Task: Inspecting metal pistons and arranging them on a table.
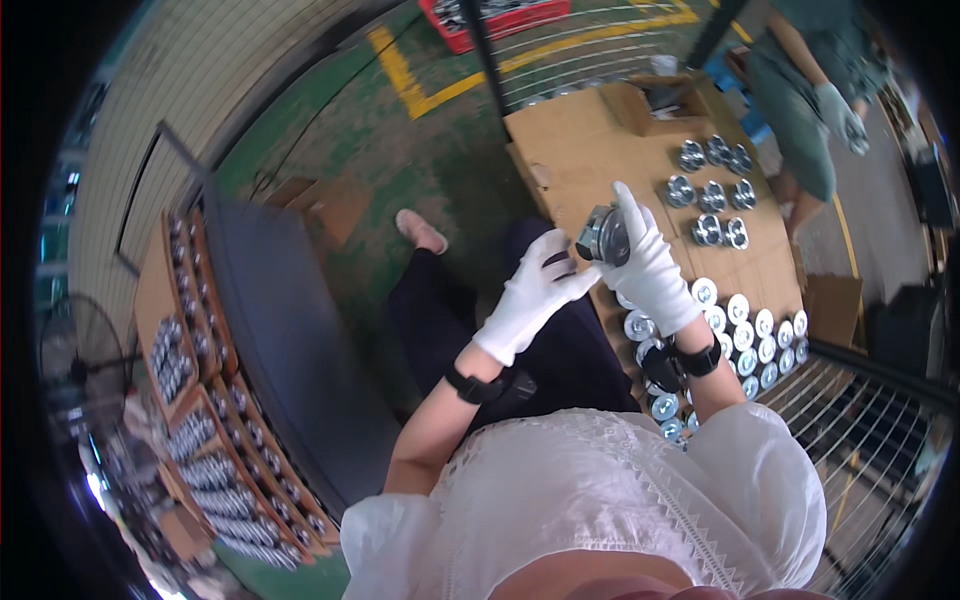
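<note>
My right hand point(648, 275), in a white glove, grips a shiny round metal part point(606, 236) with a stepped, flanged shape, its index finger stretched up alongside. My left hand point(535, 295), gloved in white with dark patches at the fingertips, is just left of the part. Its fingers are half bent and spread from the thumb, which points at the part's lower side; whether it touches I cannot tell. Beneath and beyond my right hand, several similar metal parts point(712, 196) stand in rows on a cardboard-covered table point(570, 150). More pale round-faced parts point(738, 308) are lined up nearer me.
An open cardboard box point(640, 108) sits at the table's far end. Wire mesh point(840, 440) and dark posts frame the table. At far right stands a person point(800, 110) with a gloved hand holding something. On my left, trays of metal parts point(215, 480) adjoin a dark panel point(285, 330).
</note>
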### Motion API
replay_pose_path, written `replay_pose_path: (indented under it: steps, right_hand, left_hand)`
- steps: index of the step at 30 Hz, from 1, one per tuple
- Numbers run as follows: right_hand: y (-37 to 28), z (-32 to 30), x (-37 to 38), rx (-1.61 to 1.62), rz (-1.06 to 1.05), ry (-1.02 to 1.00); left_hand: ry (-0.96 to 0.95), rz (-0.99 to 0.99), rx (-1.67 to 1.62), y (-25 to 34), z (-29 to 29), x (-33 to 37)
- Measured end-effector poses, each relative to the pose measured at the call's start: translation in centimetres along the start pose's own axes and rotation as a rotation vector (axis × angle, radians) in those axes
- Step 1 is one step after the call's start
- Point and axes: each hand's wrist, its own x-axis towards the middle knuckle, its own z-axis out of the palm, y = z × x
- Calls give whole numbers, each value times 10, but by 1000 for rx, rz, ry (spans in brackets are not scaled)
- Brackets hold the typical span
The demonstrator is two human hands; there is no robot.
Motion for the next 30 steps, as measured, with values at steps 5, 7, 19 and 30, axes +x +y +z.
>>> replay_pose_path:
  steps: [5, 7, 19, 30]
  right_hand:
    - [-78, 43, 20, 25, -174, 8]
    - [-88, 51, 17, 176, -139, -46]
    - [-83, 74, -10, 777, 209, -395]
    - [-61, 111, 0, 3196, 1536, -412]
  left_hand:
    - [295, 84, -127, 19, -22, -8]
    - [296, 115, -333, 20, -41, -19]
    - [242, 222, -665, 29, -92, -47]
    - [435, 799, 560, 48, -62, -50]
